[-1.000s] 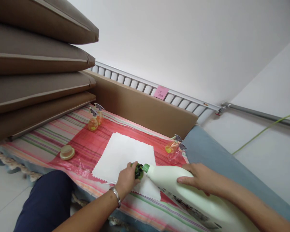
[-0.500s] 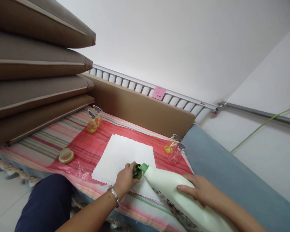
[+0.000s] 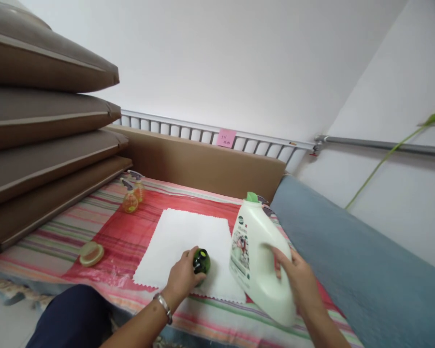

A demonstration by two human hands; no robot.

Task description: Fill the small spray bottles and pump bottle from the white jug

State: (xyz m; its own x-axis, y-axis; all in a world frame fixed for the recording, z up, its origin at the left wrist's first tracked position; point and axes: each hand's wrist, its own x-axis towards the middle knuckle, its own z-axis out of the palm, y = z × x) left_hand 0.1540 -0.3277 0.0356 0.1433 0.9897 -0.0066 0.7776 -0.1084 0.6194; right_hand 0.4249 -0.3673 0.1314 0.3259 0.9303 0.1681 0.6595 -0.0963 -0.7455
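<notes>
The pink note [image 3: 226, 138] on the radiator [image 3: 255, 147] bears handwriting that seems to start "311"; its lower line is unclear. Right of and below the note, the pale green jug [image 3: 261, 256] carries a printed label [image 3: 240, 249], too small to read.

gap between green bottle [image 3: 202, 261] and jug [image 3: 255, 256], cushion stack [image 3: 47, 116] blocking left

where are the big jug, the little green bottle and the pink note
Big jug [image 3: 255, 241]: head view, on its pale body left of the handle
Little green bottle [image 3: 202, 263]: head view, on its dark upper part
Pink note [image 3: 226, 138]: head view, on its middle
</notes>
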